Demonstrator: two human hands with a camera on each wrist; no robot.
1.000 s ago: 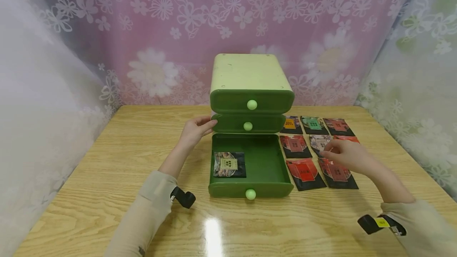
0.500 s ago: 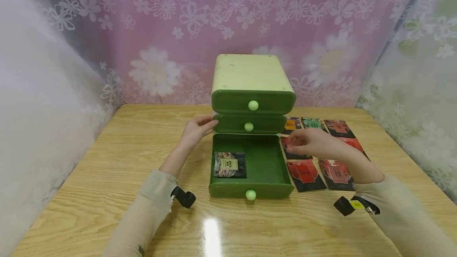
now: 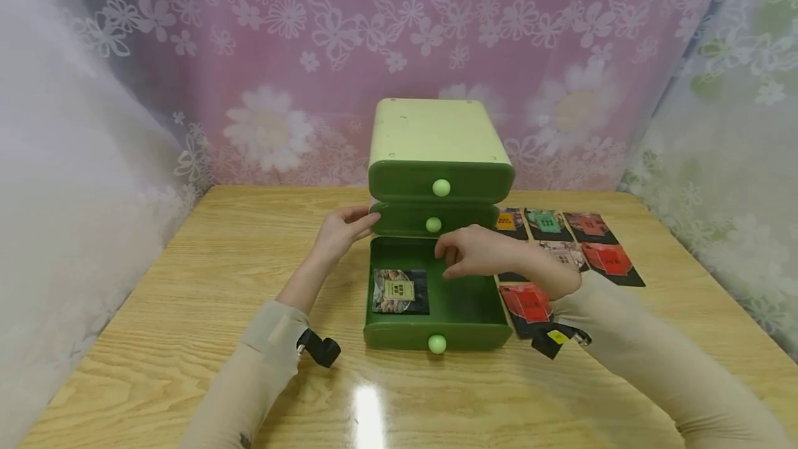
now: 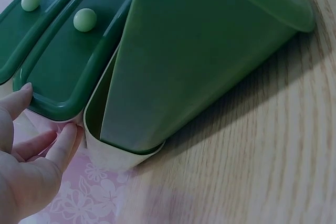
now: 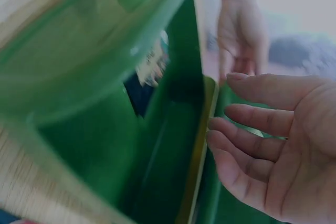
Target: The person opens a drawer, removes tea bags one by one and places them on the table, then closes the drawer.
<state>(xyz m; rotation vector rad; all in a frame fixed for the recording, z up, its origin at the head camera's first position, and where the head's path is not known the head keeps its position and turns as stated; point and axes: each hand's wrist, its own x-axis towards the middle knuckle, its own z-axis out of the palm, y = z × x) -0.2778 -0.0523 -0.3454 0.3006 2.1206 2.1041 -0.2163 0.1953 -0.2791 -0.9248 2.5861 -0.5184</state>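
A pale-green cabinet (image 3: 436, 130) with dark-green drawers stands mid-table. Its bottom drawer (image 3: 393, 337) is pulled out, and one dark flat sachet (image 3: 399, 289) lies in the left part of it. My left hand (image 3: 337, 234) holds the left edge of the middle drawer (image 3: 402, 219), thumb at the front face and fingers along the side. Over the pulled-out drawer is my right hand (image 3: 483, 253), just below the middle drawer's round knob (image 3: 433, 224). In the right wrist view its fingers (image 5: 241, 166) are relaxed and slightly bent, holding nothing.
Several printed sachets (image 3: 611, 262) lie in rows on the wooden table (image 3: 249, 255), right of the cabinet. My right forearm (image 3: 636, 338) covers some of them. A floral curtain (image 3: 299, 54) hangs behind the table. The top drawer (image 3: 405, 182) is closed.
My right hand has moved left from above the sachets to over the pulled-out bottom drawer. My left hand has stayed at the middle drawer's edge.
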